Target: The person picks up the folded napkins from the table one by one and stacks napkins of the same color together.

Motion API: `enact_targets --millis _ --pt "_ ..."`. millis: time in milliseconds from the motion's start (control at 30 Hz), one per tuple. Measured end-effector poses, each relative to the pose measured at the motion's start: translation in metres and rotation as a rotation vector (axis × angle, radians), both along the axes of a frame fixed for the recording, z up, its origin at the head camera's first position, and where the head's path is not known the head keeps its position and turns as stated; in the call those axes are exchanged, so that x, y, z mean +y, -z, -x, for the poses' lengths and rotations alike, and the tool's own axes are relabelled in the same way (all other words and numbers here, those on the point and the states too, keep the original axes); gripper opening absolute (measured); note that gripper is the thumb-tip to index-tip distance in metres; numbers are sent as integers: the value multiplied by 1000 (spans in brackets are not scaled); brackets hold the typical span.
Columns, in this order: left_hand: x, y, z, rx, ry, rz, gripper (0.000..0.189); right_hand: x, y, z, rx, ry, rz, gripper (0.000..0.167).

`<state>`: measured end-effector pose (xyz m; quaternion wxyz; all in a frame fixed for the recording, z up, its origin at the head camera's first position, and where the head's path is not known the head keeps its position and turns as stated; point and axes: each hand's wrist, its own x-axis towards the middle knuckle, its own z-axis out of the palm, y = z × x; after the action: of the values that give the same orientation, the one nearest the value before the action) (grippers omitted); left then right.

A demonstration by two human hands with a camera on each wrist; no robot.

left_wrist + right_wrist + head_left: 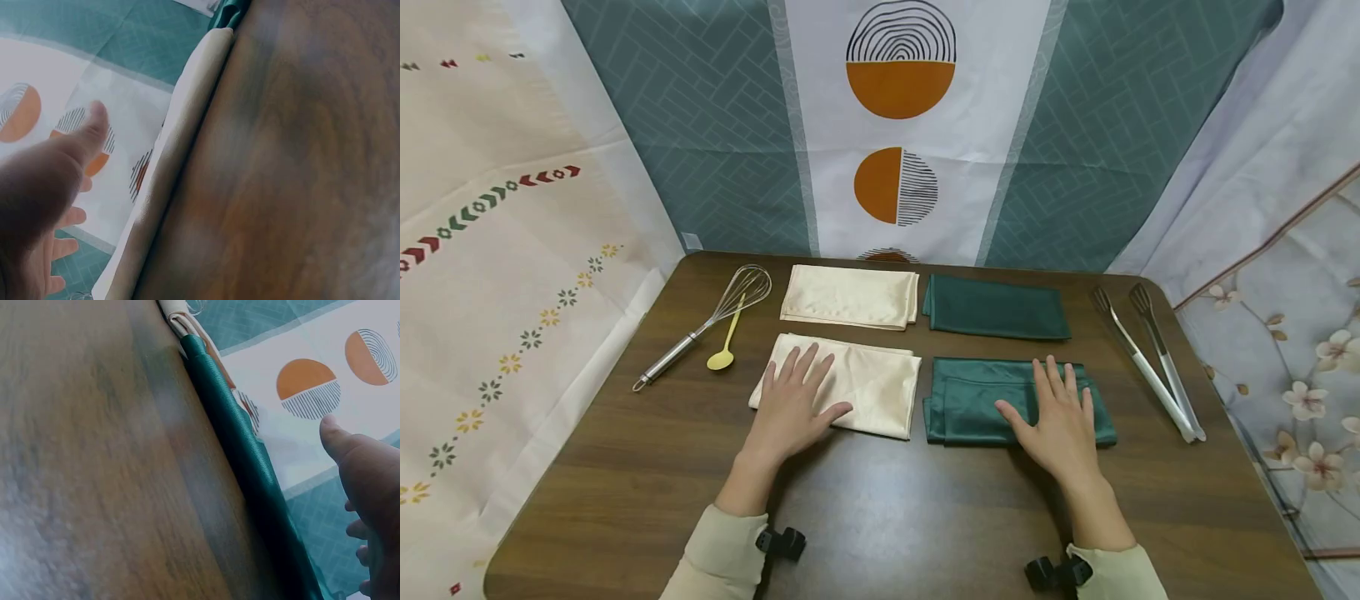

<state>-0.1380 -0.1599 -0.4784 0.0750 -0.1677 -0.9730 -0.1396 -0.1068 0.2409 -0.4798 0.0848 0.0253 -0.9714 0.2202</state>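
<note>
My left hand (pixel 792 408) is spread flat over a folded cream satin cloth (pixel 876 383), palm down. Over a folded dark green satin cloth (pixel 977 400), my right hand (pixel 1060 421) has its fingers straight and apart. In the left wrist view the thumb (pixel 87 134) stands out above the cream cloth's folded edge (pixel 181 125). The right wrist view likewise has the thumb (pixel 350 447) raised beside the green cloth's front fold (pixel 240 453). Neither hand grips anything. Whether the fingertips touch the cloths cannot be told.
Behind lie another folded cream cloth (pixel 850 296) and another green one (pixel 1000 308). A whisk (pixel 700 329) and a yellow spoon (pixel 722 358) are at left. Tongs (pixel 1157 375) lie at right. Fabric hangings surround the wooden table (pixel 910 517).
</note>
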Motion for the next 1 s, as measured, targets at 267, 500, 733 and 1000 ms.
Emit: enact_targets --millis 267,500,733,1000 --pt "-11 3 6 48 -8 -129 67 5 2 7 59 -13 124 82" --pt "-34 6 25 15 -44 -279 58 8 -5 25 125 -3 297 58" --pt "-51 6 40 -70 -85 -395 62 -5 -11 44 65 -49 366 60" --pt "-61 9 56 -190 -154 -465 74 -34 -16 60 -30 -103 415 61"
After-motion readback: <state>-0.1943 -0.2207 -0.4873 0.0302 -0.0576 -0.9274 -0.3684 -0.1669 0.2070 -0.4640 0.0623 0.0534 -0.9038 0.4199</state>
